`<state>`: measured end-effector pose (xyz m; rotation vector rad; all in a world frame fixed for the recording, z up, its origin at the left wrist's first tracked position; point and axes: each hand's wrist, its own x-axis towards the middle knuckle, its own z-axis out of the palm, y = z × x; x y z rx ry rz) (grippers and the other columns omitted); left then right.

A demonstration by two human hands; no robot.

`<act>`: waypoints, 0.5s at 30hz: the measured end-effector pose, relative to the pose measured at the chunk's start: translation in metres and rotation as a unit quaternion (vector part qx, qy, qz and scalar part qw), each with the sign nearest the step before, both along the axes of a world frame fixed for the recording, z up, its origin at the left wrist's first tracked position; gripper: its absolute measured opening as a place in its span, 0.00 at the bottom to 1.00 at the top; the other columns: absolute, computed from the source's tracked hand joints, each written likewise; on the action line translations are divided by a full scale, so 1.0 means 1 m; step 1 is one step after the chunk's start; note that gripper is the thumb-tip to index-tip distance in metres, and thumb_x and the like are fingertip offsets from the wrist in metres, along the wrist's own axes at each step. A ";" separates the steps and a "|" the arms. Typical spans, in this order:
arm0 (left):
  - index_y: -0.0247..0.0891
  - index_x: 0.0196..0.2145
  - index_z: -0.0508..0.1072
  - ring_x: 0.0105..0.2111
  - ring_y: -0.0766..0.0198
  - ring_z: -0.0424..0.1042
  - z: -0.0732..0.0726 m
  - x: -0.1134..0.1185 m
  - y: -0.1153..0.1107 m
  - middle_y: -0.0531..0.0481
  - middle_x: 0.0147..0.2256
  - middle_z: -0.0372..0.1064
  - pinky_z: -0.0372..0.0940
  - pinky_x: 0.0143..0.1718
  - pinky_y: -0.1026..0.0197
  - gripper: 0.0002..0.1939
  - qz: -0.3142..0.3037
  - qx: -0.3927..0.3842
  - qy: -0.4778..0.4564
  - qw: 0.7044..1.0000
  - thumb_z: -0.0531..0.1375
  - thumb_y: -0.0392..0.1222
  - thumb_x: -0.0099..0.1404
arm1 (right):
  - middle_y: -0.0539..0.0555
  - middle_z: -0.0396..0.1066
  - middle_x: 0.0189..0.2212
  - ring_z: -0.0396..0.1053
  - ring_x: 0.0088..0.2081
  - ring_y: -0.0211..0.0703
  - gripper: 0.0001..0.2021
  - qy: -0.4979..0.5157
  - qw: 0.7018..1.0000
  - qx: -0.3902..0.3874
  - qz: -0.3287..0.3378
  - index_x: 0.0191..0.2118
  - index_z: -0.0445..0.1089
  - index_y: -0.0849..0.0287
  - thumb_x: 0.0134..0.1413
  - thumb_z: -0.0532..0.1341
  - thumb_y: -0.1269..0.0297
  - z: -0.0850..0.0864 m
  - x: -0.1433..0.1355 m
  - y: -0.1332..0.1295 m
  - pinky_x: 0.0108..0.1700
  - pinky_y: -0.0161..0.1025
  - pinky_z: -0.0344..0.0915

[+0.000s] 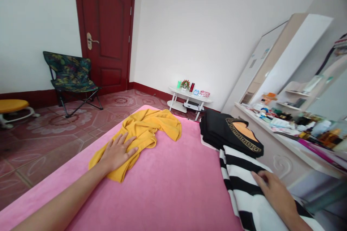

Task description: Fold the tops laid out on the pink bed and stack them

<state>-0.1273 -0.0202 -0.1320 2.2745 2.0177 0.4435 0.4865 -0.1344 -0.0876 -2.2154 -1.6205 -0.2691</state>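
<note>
A crumpled yellow garment [143, 126] lies on the left side of the pink bed cover [168, 187]. My left hand [118, 151] rests flat on its near part, fingers spread, palm down. To the right is a black-and-white striped garment [244, 184], folded in layers. My right hand [276, 191] lies over this striped cloth with the fingers loosely bent and the thumb apart from them; some fingertips are hard to make out. Just beyond sits a folded black garment [217, 130] with a gold patterned neckline, stacked on other folded cloth.
A cluttered white dressing table [287, 140] stands close along the right. Beyond the bed are a small white stand [187, 95] and a red door [108, 32]. On the left floor are a patterned folding chair [72, 72] and a yellow stool [13, 105].
</note>
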 end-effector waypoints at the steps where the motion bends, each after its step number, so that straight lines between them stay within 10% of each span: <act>1: 0.51 0.62 0.56 0.64 0.45 0.44 0.000 0.000 0.000 0.42 0.65 0.44 0.39 0.60 0.41 0.34 0.000 0.002 0.001 1.000 0.43 0.66 0.63 | 0.58 0.71 0.34 0.70 0.39 0.57 0.19 0.023 1.000 -0.001 0.002 0.33 0.67 0.55 0.50 0.53 0.43 -0.007 0.010 -0.011 0.45 0.50 0.63; 9: 0.47 0.62 0.57 0.63 0.45 0.46 0.004 0.004 -0.008 0.40 0.64 0.45 0.41 0.59 0.41 0.34 0.000 0.008 0.000 1.000 0.40 0.65 0.65 | 0.54 0.68 0.20 0.70 0.30 0.56 0.18 0.016 0.997 -0.078 -0.002 0.21 0.58 0.51 0.54 0.49 0.46 -0.006 -0.001 -0.038 0.35 0.49 0.63; 15: 0.45 0.62 0.57 0.64 0.44 0.44 0.001 0.010 -0.016 0.38 0.65 0.44 0.40 0.59 0.39 0.32 0.023 -0.010 0.002 1.000 0.40 0.61 0.67 | 0.55 0.66 0.18 0.68 0.26 0.55 0.13 -0.009 0.996 -0.088 -0.022 0.16 0.59 0.53 0.44 0.59 0.58 0.048 -0.054 -0.018 0.31 0.48 0.59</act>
